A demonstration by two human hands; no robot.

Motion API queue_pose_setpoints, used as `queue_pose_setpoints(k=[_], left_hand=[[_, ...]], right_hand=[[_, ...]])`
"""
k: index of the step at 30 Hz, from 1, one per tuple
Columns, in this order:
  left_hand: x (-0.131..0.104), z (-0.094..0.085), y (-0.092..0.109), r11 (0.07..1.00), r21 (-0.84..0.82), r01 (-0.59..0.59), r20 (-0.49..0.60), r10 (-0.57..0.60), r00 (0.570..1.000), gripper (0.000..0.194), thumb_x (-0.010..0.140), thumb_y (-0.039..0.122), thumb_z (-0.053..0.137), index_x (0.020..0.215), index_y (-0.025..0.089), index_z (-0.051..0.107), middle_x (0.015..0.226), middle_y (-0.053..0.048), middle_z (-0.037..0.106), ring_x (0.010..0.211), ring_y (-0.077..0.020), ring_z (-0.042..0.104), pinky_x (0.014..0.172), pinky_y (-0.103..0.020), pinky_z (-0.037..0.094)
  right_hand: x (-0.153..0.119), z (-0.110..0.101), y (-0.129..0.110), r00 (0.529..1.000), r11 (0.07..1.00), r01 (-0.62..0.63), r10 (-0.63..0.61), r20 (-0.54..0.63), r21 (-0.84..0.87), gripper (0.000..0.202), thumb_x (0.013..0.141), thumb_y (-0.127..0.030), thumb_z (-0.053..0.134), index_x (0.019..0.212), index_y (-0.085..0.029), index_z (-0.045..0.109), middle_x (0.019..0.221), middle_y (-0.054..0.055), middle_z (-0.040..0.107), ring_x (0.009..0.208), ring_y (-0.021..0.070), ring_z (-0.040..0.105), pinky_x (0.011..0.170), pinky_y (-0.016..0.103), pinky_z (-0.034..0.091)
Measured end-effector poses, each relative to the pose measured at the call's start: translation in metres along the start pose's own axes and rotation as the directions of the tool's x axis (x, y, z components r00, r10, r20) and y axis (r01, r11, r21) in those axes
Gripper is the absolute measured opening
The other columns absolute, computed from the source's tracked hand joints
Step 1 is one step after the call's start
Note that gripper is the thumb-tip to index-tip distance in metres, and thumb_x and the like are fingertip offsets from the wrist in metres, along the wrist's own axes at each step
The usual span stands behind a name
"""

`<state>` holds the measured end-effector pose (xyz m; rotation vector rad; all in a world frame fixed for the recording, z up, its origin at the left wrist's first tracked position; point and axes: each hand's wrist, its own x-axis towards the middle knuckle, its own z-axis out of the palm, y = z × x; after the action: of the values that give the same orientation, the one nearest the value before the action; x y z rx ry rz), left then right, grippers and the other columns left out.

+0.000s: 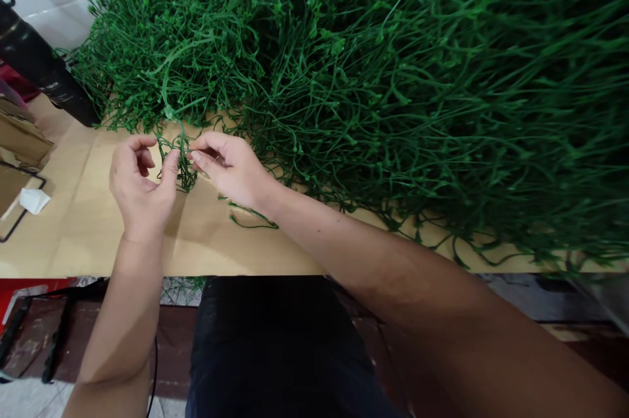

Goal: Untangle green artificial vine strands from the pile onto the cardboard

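By a green heap (344,90) and black bottle (45,64), the left hand (140,187) curves open, empty; the right hand (227,166) pinches a stem (182,140).

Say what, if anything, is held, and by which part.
The right hand appears to pinch the small green tangle at its right side; the left hand is open, with no clear hold.
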<state>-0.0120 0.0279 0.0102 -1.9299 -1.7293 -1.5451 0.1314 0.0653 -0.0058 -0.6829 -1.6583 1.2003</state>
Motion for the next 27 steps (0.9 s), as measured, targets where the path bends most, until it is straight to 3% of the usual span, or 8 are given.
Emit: queue_pose_setpoints(k=[5,13,18,21,27], left_hand=[[-0.002,0.006,0.002,0.983,-0.154,0.103,0.046,-0.097,0.994,0.025,0.077,0.039,0.066,0.093,0.022,0.056,0.074,0.001,0.058,0.061,-0.0125,0.053,0.056,-0.028,0.041],[0.003,0.007,-0.007,0.926,-0.346,0.150,0.140,-0.107,0.984,0.034,0.073,0.041,0.069,0.097,0.020,0.057,0.085,-0.001,0.061,0.072,-0.0115,0.055,0.063,-0.026,0.043],[0.004,0.009,-0.014,0.914,-0.339,0.224,0.234,-0.149,0.961,0.029,0.074,0.040,0.068,0.091,0.018,0.059,0.084,-0.001,0.059,0.066,-0.0094,0.051,0.060,-0.024,0.041],[0.004,0.010,-0.016,0.917,-0.326,0.229,0.222,-0.162,0.962,0.026,0.075,0.039,0.067,0.089,0.018,0.059,0.081,-0.001,0.058,0.063,-0.0087,0.049,0.058,-0.024,0.040],[0.005,0.008,-0.018,0.894,-0.384,0.229,0.292,-0.118,0.949,0.032,0.074,0.044,0.068,0.088,0.018,0.059,0.086,-0.003,0.060,0.075,-0.0116,0.055,0.065,-0.025,0.045]], right_hand=[[0.000,0.001,-0.002,1.000,1.000,0.009,-0.009,0.021,-0.010,0.010,0.085,-0.017,0.045,0.075,-0.018,0.049,0.067,-0.003,0.045,0.064,0.0075,0.044,0.066,0.023,0.039],[-0.001,0.000,-0.004,0.996,0.991,0.045,-0.035,0.085,-0.130,0.012,0.084,-0.011,0.043,0.076,-0.017,0.048,0.070,-0.003,0.046,0.065,0.0080,0.041,0.063,0.023,0.034],[-0.003,-0.003,-0.007,0.988,0.954,0.107,-0.071,0.135,-0.280,0.011,0.083,-0.009,0.046,0.076,-0.015,0.051,0.071,-0.002,0.046,0.069,0.0089,0.041,0.066,0.024,0.033],[-0.003,-0.004,-0.011,0.984,0.928,0.134,-0.082,0.160,-0.348,0.012,0.083,-0.009,0.048,0.073,-0.015,0.051,0.070,-0.001,0.046,0.073,0.0103,0.041,0.070,0.025,0.034],[-0.002,-0.005,-0.009,0.983,0.877,0.168,-0.114,0.144,-0.449,0.012,0.083,-0.008,0.049,0.075,-0.015,0.055,0.073,0.001,0.051,0.079,0.0126,0.043,0.076,0.027,0.034]])
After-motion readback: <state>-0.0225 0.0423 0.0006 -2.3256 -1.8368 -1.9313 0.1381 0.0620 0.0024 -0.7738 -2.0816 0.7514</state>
